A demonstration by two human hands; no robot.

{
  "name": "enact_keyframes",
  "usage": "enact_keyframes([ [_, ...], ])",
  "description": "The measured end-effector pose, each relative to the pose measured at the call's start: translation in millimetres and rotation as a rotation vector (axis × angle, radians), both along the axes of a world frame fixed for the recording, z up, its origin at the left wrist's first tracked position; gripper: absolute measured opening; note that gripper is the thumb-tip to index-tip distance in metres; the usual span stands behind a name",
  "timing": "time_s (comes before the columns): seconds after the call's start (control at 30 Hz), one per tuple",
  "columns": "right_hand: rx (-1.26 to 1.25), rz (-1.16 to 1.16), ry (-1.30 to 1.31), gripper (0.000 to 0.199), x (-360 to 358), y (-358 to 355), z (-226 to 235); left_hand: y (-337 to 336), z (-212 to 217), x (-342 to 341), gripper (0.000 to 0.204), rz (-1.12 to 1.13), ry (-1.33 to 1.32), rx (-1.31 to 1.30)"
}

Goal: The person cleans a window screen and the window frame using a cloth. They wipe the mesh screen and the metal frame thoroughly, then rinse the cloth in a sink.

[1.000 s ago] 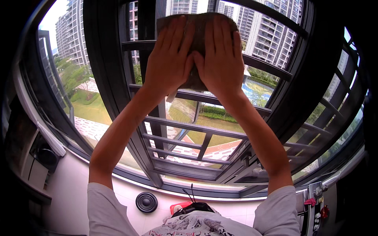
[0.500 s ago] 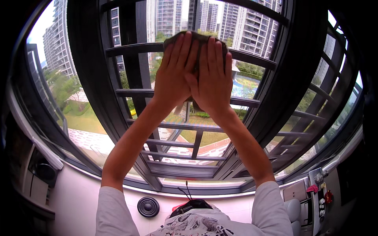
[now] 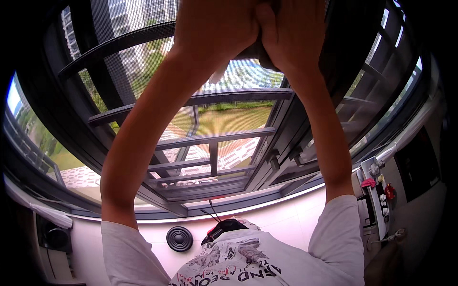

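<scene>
Both my hands are raised at the top of the head view, side by side and pressed together, with a dark cloth held beneath them. Against the window's mesh screen, the cloth shows only as a strip below the palms. My left hand has its fingers cut off by the upper edge. My right hand rests on the cloth's right part, beside the dark window frame; its thumb points up next to the left hand, and its fingertips lie outside the picture.
Dark horizontal bars cross the window. Handles stick out from the frame at lower right. A round black ribbed object lies on the pale floor. A cluttered counter stands far right.
My hands and the cloth have moved up and to the right, toward the frame's right side. The fingers have left the picture at the top, and the view has shifted closer to the window.
</scene>
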State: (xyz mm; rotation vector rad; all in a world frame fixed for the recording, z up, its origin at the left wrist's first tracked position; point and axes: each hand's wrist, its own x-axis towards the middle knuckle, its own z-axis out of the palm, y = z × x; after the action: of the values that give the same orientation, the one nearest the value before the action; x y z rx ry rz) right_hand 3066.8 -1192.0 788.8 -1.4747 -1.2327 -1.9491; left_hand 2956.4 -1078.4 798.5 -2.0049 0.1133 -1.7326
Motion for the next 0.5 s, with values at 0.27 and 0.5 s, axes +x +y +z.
enact_keyframes([
  [0.27,-0.420,-0.175,0.651,0.091,-46,-46,-258,-16,-258,-19,0.073,0.141,0.596,-0.110],
  [0.5,-0.236,0.078,0.826,0.088,-73,-16,-293,6,-263,-26,0.065,0.332,0.464,0.196],
])
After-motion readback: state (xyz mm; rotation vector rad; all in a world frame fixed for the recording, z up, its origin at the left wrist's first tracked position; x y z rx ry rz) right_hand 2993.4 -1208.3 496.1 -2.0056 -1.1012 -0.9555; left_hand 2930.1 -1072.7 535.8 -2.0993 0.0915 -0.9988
